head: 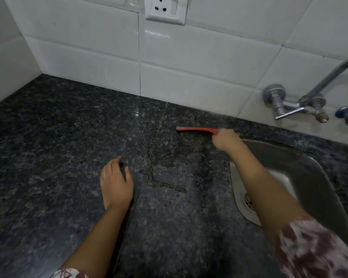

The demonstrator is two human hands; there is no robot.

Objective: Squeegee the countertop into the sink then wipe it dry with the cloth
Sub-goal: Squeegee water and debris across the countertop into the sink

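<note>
red squeegee (197, 129), one, right hand (224, 140) fingers (217, 139) curled round it, left hand (117, 184) fingers (115, 165) relaxed on granite countertop (54, 149), one sink (311, 177)

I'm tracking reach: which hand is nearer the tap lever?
Right. The right hand grips the red squeegee left of the tap lever; the left hand rests on the countertop, much farther left.

No text, label, brand or number can be read anywhere. The wall socket (165, 9), the tap (301, 106) and the squeegee (197, 130) carry no marking legible at this sharpness.
</note>
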